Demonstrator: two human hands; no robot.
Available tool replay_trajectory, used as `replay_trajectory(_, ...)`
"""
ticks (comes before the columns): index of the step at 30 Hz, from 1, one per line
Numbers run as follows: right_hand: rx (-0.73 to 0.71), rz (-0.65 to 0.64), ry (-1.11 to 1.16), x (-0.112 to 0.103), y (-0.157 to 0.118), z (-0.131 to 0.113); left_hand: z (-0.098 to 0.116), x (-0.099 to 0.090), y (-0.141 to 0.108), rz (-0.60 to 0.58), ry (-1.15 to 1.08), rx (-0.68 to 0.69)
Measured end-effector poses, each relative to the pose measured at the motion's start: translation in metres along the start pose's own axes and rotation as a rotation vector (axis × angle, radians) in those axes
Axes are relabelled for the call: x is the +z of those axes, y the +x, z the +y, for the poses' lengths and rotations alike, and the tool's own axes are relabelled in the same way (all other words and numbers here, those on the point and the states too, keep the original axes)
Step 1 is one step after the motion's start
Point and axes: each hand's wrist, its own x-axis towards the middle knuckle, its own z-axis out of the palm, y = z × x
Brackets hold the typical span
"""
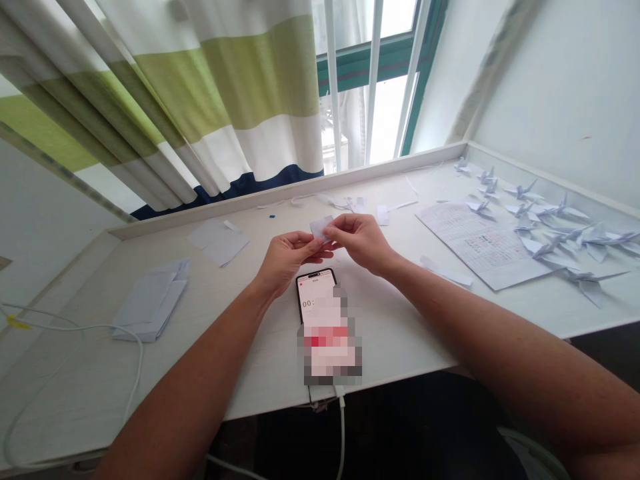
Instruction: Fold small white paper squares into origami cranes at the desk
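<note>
A small folded piece of white paper (320, 227) is held between both hands above the middle of the white table. My left hand (290, 260) pinches its lower left side between thumb and fingers. From the right, my right hand (361, 241) grips it with the thumb on top. The fingers hide much of the paper, so its exact folds cannot be made out. Just below the hands lies a phone (327, 327) with a lit screen, partly blurred, a cable at its lower end.
Several folded paper cranes (555, 230) stand at the right, some by a written grid sheet (487, 243). Stacked paper (153, 303) and loose sheets (219, 241) lie left. Paper scraps (357, 205) are at the back. A white cable (137, 373) crosses the left side; a raised rim (225, 208) edges the table.
</note>
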Motion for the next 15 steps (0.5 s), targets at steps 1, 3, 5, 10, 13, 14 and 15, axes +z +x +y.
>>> replay_trajectory(1,0.005,0.001,0.006,0.0000,0.0000,0.0001,0.0003,-0.0001,0.0001,0.001,0.005,-0.003)
replay_trajectory(3,0.014,-0.001,0.002,-0.0002,-0.0001,0.0005,0.0010,-0.0004,-0.0001,-0.006,0.016,-0.005)
replay_trajectory(5,0.019,0.008,-0.007,-0.0003,-0.0003,0.0013,0.0019,-0.0009,-0.0006,-0.018,0.036,-0.011)
replay_trajectory(10,0.020,0.039,0.019,-0.0002,-0.0004,0.0030,0.0037,0.0000,-0.0026,-0.020,0.077,-0.035)
replay_trajectory(13,0.019,0.016,0.043,-0.0018,0.0005,0.0017,0.0039,0.0014,-0.0028,0.008,0.046,-0.023)
replay_trajectory(14,0.015,0.006,0.051,-0.0025,0.0008,0.0010,0.0038,0.0018,-0.0027,0.017,0.030,-0.011)
replay_trajectory(15,0.011,-0.001,0.058,-0.0031,0.0011,0.0003,0.0036,0.0020,-0.0026,0.021,0.016,0.002)
